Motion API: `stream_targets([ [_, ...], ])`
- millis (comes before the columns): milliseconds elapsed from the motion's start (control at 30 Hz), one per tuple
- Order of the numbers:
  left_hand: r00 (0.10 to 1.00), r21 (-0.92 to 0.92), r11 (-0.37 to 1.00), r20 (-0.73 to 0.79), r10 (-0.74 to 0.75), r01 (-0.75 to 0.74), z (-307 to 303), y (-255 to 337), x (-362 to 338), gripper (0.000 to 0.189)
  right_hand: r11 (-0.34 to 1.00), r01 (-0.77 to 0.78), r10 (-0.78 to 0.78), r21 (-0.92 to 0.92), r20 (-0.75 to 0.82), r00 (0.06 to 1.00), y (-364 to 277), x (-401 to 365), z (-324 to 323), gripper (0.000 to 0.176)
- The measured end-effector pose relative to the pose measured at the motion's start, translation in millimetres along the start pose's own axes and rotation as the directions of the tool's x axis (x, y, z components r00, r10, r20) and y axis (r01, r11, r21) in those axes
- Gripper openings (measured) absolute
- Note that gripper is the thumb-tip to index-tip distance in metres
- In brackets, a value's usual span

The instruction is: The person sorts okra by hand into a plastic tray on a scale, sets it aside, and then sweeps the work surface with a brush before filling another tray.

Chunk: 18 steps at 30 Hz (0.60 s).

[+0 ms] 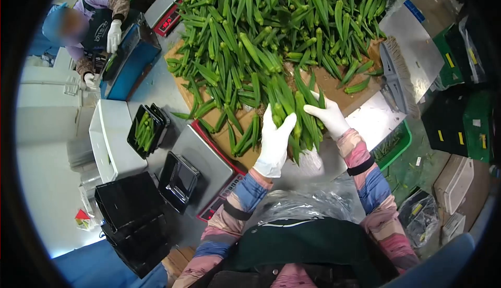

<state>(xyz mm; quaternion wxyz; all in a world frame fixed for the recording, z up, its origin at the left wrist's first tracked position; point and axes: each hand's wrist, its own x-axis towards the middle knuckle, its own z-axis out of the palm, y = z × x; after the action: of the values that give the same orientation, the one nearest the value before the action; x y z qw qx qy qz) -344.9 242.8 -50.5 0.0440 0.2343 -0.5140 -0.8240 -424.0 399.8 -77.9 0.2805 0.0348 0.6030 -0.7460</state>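
A bunch of green okra (300,111) is between my two white-gloved hands, low in front of a large okra pile (282,22). My left hand (276,141) has its fingers wrapped round the left side of the bunch, thumb across the pods. On the other side, my right hand (329,116) grips pods with thumb and fingers, some fingertips hidden behind them. The pile lies on brown cardboard (334,84). Left of my left hand stands a scale (204,155) with a red edge, and a black tray (178,182) rests at its left side.
Okra fills another black tray (145,131) by a white bin (107,136). Stacked black trays (130,202) stand lower left. A brush (394,76) lies right of the pile, above a green basket (396,147). At upper left, a co-worker (99,32) works at a blue machine (136,58).
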Motion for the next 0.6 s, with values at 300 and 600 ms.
stream_targets([
  [300,0.959,0.472,0.878,-0.204,0.198,-0.080,-82,-61,-64,0.071,0.902,0.098,-0.291,-0.420,-0.427,0.856,80,-26,-84,0.067],
  [600,0.894,0.934,-0.045,0.353,0.276,-0.355,-45,-39,-21,0.082,0.074,0.378,-0.466,-0.923,0.303,0.831,74,-36,11,0.075],
])
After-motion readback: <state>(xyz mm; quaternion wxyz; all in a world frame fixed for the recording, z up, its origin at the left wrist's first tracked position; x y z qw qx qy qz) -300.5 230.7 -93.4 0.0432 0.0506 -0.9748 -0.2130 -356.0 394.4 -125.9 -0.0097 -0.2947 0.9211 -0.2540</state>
